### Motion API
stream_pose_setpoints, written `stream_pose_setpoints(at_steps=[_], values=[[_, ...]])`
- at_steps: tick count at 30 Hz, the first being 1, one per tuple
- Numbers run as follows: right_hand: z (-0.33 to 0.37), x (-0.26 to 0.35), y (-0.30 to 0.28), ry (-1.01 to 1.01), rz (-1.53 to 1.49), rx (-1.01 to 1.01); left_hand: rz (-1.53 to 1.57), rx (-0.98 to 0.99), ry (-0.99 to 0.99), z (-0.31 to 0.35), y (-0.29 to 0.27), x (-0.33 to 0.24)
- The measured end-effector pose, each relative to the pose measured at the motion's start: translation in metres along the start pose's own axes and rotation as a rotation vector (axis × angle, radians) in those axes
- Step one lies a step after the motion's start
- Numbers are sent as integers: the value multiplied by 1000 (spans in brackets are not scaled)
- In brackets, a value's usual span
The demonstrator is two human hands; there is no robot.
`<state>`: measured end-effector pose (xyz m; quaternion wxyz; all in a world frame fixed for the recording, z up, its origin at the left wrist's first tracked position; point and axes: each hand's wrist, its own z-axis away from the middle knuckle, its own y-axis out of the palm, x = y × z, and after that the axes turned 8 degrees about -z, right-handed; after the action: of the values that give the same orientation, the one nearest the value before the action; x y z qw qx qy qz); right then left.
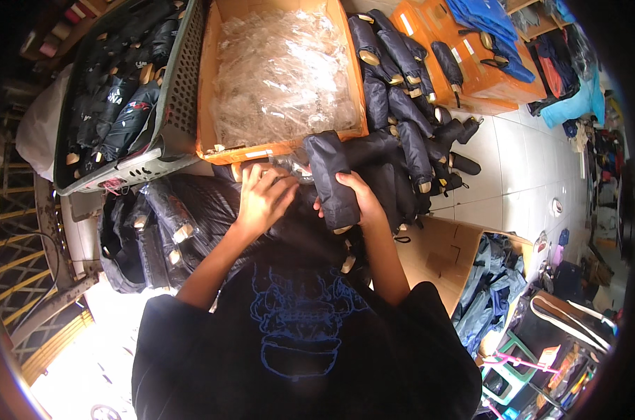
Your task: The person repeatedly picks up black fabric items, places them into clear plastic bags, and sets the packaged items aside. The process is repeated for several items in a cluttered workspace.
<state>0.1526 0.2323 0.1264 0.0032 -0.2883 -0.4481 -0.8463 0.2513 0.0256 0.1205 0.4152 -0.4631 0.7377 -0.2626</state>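
We are observing 2 bare hands close together. The right hand (363,199) is gripping 1 dark fabric bundle (329,178); its thumb is pressing on the right side, fingertips are showing at the left side, and we are finding these fingers clamped on it. The bundle is tilting slightly left at its upper end, and a tan tip (343,229) is showing below. Just to its left, we are seeing the left hand (263,201) with fingers bent; whether they are pinching the clear plastic (287,165) beside their tips, we cannot tell. Beyond both hands' fingers, an orange box (209,77) is holding clear wrappers (282,77). Farther out from the left fingers, a dark crate (181,105) is holding black bundles (125,108). Right of the right fingers, similar bundles (412,150) are lying in a pile; nearer the body, a cardboard box (433,262) is holding blue-grey fabric (489,287).
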Motion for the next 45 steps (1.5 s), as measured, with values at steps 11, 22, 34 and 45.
stream_pose_setpoints(at_steps=[11,22,34,45], values=[[19,-4,-11,-86,24,248,118,-18,-199,-2,25,-9],[20,-21,-15,-89,-16,170,638,51,-579,-7,30,-30],[32,-16,-6,-14,238,0,293,-98,-473,-14,19,-26],[46,2,-13,204,239,208,161,-32,-117,-12,14,-19]])
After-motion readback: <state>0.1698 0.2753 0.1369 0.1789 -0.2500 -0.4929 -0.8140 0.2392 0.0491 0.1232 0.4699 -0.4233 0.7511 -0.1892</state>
